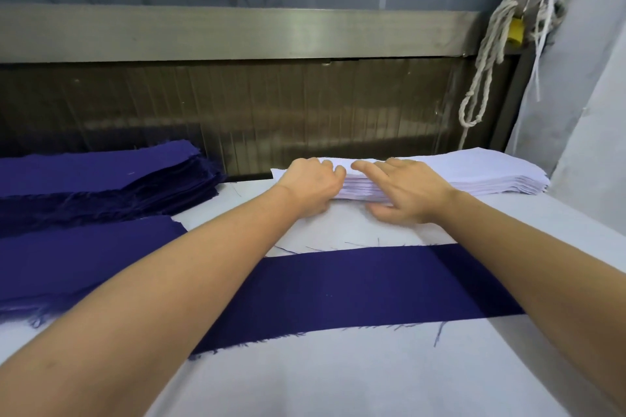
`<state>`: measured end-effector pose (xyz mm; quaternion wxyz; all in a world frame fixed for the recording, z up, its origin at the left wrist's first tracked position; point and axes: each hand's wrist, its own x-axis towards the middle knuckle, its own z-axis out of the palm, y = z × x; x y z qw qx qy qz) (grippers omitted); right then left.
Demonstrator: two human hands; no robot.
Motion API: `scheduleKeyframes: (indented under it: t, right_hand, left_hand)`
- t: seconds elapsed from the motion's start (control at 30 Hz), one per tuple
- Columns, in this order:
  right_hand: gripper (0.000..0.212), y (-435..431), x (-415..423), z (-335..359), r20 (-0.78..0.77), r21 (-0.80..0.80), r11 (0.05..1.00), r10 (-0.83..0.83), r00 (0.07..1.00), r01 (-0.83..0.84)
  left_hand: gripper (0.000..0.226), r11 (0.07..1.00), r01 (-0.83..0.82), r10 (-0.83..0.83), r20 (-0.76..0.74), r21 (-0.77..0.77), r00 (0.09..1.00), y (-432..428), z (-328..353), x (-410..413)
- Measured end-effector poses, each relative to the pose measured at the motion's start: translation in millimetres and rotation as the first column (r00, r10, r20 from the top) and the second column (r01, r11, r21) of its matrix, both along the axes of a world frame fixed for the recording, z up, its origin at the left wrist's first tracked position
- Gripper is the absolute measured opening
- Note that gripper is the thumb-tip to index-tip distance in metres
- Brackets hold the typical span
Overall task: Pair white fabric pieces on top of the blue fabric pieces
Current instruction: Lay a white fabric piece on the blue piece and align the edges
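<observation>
Item 1, nearest: table [338,382] under a white cover, with loose blue threads on it.

Item 2: one blue strip [355,284] lying flat across the table in front of me, frayed along its near edge, nothing white on it. Both my forearms pass over it.

Item 3: a second blue piece [84,254], flat, to my left, apart from the strip.

Item 4: blue stack [101,173], far left, edges ragged.

Item 5: white stack [491,173], far side, centre to right, edges squared.

Item 6: my left hand [311,186], at the stack's near edge, fingers curled over the top layers and gripping them.

Item 7: my right hand [410,193], just beside the left, fingers fairly straight and resting on top of the white stack, thumb low by the cover.

Item 8, farthest: metal rail [237,34] along the wall; a knotted rope [484,68] hanging at right.
</observation>
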<state>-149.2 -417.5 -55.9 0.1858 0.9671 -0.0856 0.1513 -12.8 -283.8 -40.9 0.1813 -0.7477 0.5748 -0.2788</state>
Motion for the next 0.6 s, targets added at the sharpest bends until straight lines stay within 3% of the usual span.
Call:
scheduleKeyframes:
  t: [0.2, 0.33, 0.5, 0.6]
  right_hand:
    - [0.074, -4, 4, -5, 0.108, -0.002, 0.998, -0.063, 0.992, 0.063]
    - [0.077, -18, -4, -3, 0.12, 0.037, 0.973, -0.232, 0.965, 0.229]
    - [0.041, -33, -12, -2, 0.092, 0.073, 0.958, -0.285, 0.954, 0.279]
    - [0.036, -35, -11, -1, 0.098, 0.119, 0.962, -0.256, 0.962, 0.244]
  left_hand:
    - [0.029, 0.999, 0.028, -0.028, 0.019, -0.043, 0.999, 2, 6, 8]
    - [0.035, 0.993, 0.039, -0.041, -0.015, -0.11, 0.999, 15, 14, 16]
    - [0.057, 0.995, 0.07, -0.069, 0.019, -0.067, 0.997, 26, 7, 25]
    - [0.075, 0.996, 0.067, -0.066, 0.026, -0.057, 0.998, 33, -1, 38]
